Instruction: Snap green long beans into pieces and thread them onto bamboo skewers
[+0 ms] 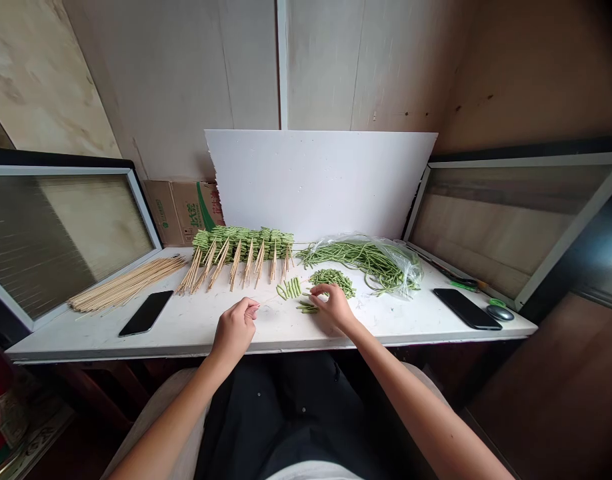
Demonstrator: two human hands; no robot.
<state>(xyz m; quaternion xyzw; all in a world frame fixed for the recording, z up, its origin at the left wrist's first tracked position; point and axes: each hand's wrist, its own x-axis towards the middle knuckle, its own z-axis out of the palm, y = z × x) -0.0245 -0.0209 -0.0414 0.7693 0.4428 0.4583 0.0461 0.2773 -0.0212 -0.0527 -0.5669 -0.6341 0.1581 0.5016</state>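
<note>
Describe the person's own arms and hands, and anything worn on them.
The left forearm and right forearm are bare, with no sleeve in view on either. The left hand and right hand are ungloved. No watch, bracelet, ring or marking shows on either.

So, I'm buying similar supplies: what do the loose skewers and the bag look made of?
The loose skewers look like bare bamboo or pale wood: matte, straw-coloured and unpainted, though the exact wood can't be told. The bag seems thin clear plastic film, glossy and crinkled, with green beans showing through.
</note>
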